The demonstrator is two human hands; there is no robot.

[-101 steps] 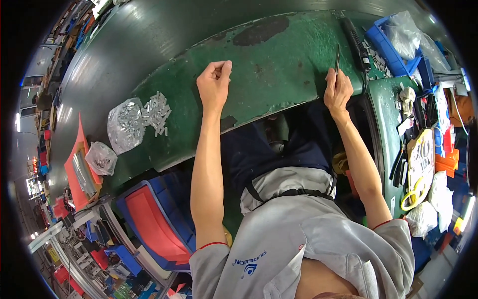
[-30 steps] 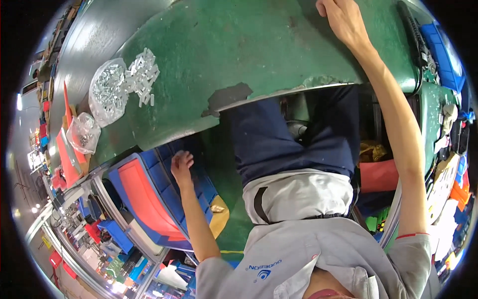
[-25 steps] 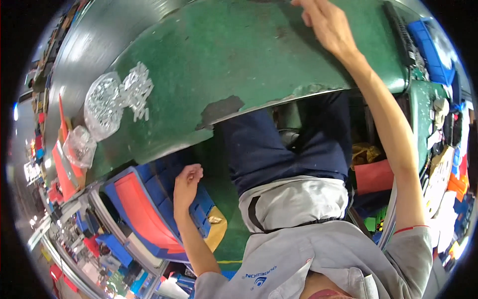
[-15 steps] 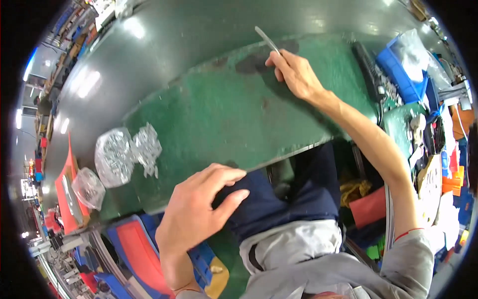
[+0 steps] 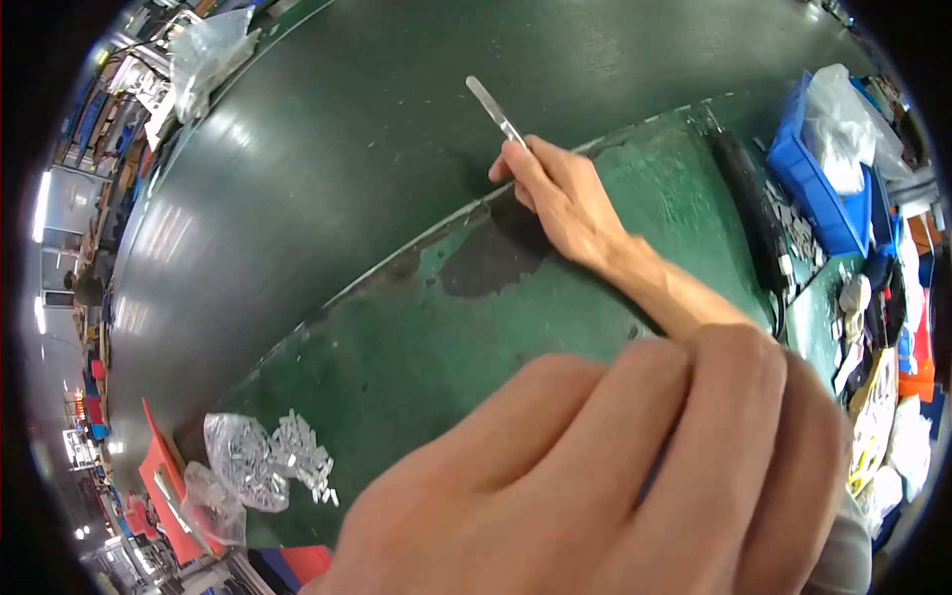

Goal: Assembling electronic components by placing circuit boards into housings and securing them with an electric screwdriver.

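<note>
My right hand (image 5: 560, 198) is over the far edge of the green mat. It is closed round a slim silver metal tool (image 5: 494, 109), whose flat, rounded end points away to the upper left over the dark tabletop. The tool's lower part is hidden in the fingers. Very near the camera, my left hand (image 5: 595, 476) fills the lower middle, its back toward me and its fingers bent at the knuckles. Its fingertips are out of sight, so whether it holds anything does not show. To its left, small silver pieces (image 5: 302, 456) spill from a clear plastic bag (image 5: 246, 461).
The green mat (image 5: 397, 347) has a dark worn patch. A black rod-shaped tool (image 5: 749, 198) lies at its right, beside small metal pieces (image 5: 801, 236) and a blue bin (image 5: 823, 203) holding clear plastic. Another bag (image 5: 213, 506) and a red-orange folder (image 5: 164, 486) sit lower left.
My left hand has risen from the near table edge to close before the camera, its fingers now bent. The view has shifted, and my lap is covered. The right hand still grips the metal tool.
</note>
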